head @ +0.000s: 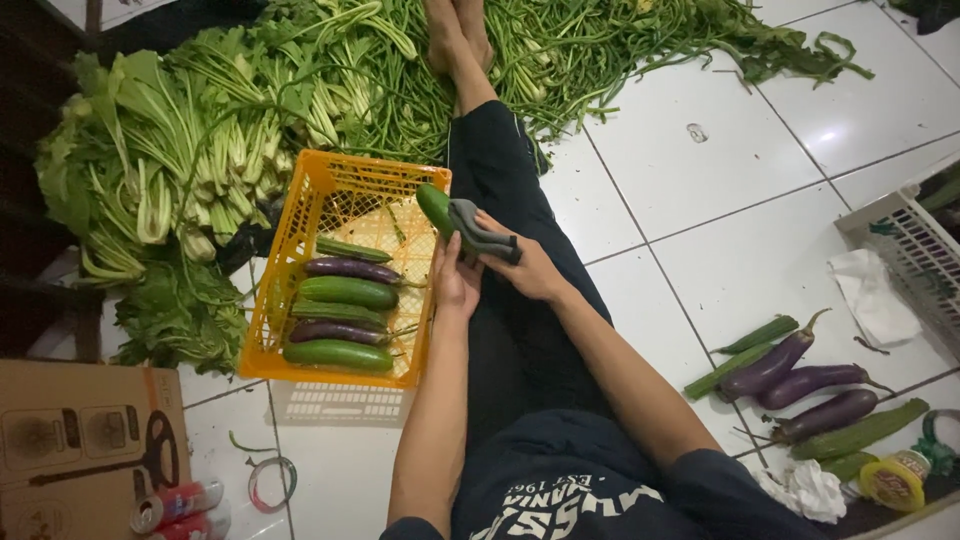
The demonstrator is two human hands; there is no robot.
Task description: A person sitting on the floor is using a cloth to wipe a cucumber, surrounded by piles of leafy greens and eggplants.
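Two hands met over the lap: the left hand (455, 280) gripped a cucumber (436, 208) beside the orange crate (300, 215), while the right hand (525, 268) pressed a grey cloth (480, 232) around it. Firm, smooth, likely slippery; best grasped mid-length.

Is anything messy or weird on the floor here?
Yes, a bit. Loose green stems sprawl across the white floor beyond the main pile. Crumpled white paper lies by the white basket, and another wad sits near the eggplants. A small scrap lies alone on a tile.
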